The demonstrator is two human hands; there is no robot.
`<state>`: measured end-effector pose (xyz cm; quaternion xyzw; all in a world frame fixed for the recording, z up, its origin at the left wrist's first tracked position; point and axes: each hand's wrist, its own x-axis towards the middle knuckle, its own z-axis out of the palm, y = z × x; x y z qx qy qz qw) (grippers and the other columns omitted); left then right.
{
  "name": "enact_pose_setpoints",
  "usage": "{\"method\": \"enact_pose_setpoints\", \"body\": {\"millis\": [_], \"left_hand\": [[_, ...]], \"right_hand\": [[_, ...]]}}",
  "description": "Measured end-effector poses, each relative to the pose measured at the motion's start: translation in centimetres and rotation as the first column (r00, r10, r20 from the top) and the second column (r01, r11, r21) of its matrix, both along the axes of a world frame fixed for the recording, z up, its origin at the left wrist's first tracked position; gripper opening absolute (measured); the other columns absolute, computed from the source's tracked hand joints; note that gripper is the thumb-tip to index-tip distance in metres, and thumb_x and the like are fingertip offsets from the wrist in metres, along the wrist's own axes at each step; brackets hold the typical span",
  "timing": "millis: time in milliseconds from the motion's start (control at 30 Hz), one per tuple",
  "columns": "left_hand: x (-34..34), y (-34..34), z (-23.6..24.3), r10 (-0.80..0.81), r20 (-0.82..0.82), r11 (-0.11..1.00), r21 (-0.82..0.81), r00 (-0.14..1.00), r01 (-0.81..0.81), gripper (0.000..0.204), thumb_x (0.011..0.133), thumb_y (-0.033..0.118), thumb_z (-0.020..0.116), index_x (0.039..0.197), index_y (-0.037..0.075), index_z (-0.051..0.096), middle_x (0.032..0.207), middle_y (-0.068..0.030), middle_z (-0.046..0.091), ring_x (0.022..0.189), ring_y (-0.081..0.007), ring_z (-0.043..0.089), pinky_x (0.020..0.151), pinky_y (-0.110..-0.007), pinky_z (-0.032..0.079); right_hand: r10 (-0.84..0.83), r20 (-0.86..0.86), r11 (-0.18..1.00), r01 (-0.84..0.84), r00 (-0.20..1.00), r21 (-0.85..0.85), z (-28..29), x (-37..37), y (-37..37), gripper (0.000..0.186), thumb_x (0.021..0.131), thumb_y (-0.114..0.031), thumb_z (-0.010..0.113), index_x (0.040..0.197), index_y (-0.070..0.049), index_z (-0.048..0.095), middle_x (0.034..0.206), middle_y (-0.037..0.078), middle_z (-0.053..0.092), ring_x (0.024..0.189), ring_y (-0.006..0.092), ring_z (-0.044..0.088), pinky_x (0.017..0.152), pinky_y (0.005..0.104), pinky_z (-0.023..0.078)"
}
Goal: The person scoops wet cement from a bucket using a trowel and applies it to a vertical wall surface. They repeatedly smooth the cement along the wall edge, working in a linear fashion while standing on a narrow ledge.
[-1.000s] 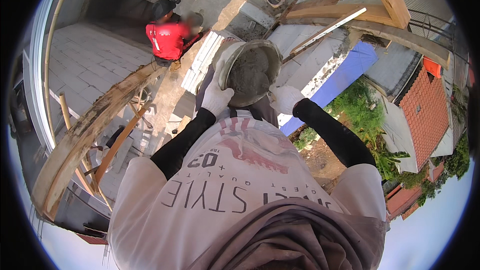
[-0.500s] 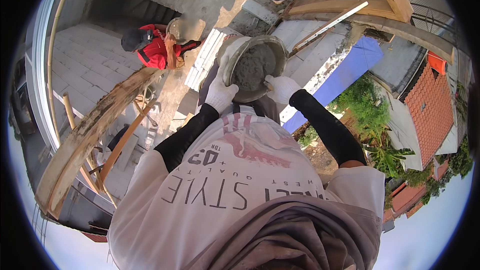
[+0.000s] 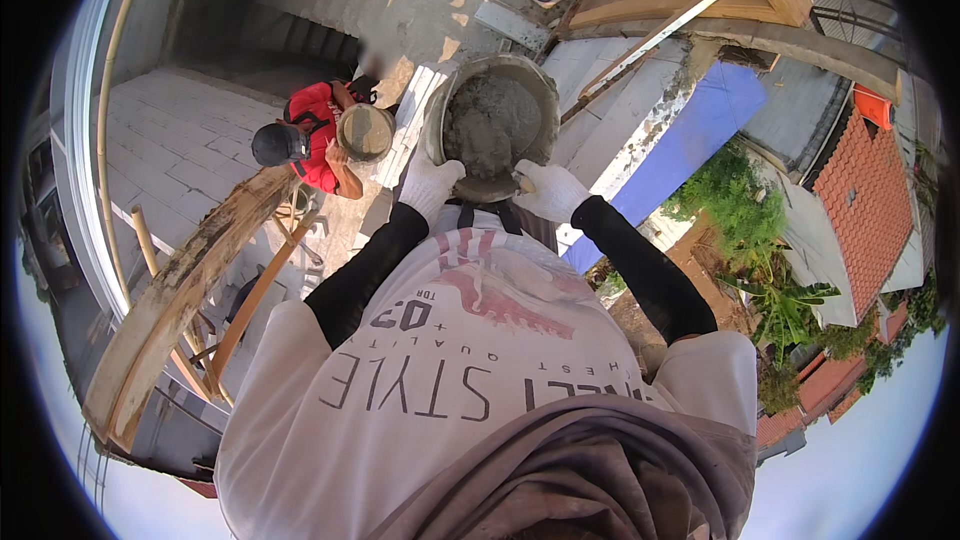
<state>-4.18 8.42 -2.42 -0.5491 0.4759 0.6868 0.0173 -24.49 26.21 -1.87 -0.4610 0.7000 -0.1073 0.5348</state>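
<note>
Far left: co-worker in red, holding a second bucket. White stack lies between that and the grey bucket. Left hand, gloved: curled on the grey bucket's near-left rim. Grey bucket: between both hands, mouth up, carrying wet grey mix. Right hand, gloved: gripping near-right rim; exact finger placement unclear. Judgement: even lift both sides, rim level, should limit slopping.
</note>
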Motion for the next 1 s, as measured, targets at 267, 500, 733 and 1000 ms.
{"method": "enact_pose_setpoints", "body": {"millis": [267,500,733,1000], "left_hand": [[-1.8,-1.6,0.6,0.022,0.005,0.99,0.138,1.0,-0.023,0.084,0.081,-0.006,0.067,0.16,0.01,0.043,0.114,-0.0052,0.064,0.095,-0.0175,0.065,0.079,-0.034,0.058],[-2.6,-3.1,-1.0,-0.008,-0.056,0.989,0.144,0.998,0.016,0.076,0.079,-0.012,0.063,0.15,0.011,0.049,0.115,-0.0064,0.066,0.1,-0.0202,0.068,0.082,-0.038,0.062],[-3.9,-4.0,-0.9,-0.032,-0.11,0.953,0.295,0.993,0.063,0.066,0.08,-0.011,0.062,0.142,0.011,0.052,0.111,-0.0084,0.068,0.086,-0.0256,0.071,0.075,-0.046,0.066],[-2.1,-4.6,0.2,-0.083,-0.113,0.915,0.386,0.99,0.121,0.074,0.082,-0.013,0.057,0.149,0.017,0.046,0.126,-0.0139,0.062,0.111,-0.0341,0.068,0.094,-0.061,0.064]], "right_hand": [[-0.143,-0.078,0.989,0.145,0.987,0.023,-0.8,0.4,2.9,0.048,0.092,-0.037,0.074,0.126,-0.008,0.057,0.091,0.026,0.072,0.09,0.0483,0.071,0.08,0.0586,0.055],[-0.353,-0.081,0.935,0.354,0.932,0.0,1.7,0.5,4.3,0.047,0.092,-0.038,0.074,0.125,-0.008,0.056,0.089,0.026,0.072,0.089,0.049,0.071,0.08,0.0586,0.055],[-0.639,-0.047,0.768,0.636,0.767,-0.068,4.2,2.2,9.4,0.047,0.092,-0.037,0.075,0.123,-0.007,0.058,0.095,0.026,0.072,0.093,0.0484,0.07,0.082,0.0557,0.056],[-0.861,-0.167,0.499,0.862,0.48,-0.094,1.6,-3.9,14.3,0.052,0.095,-0.048,0.067,0.118,-0.002,0.061,0.106,0.029,0.072,0.103,0.0469,0.07,0.088,0.0525,0.054]]}}
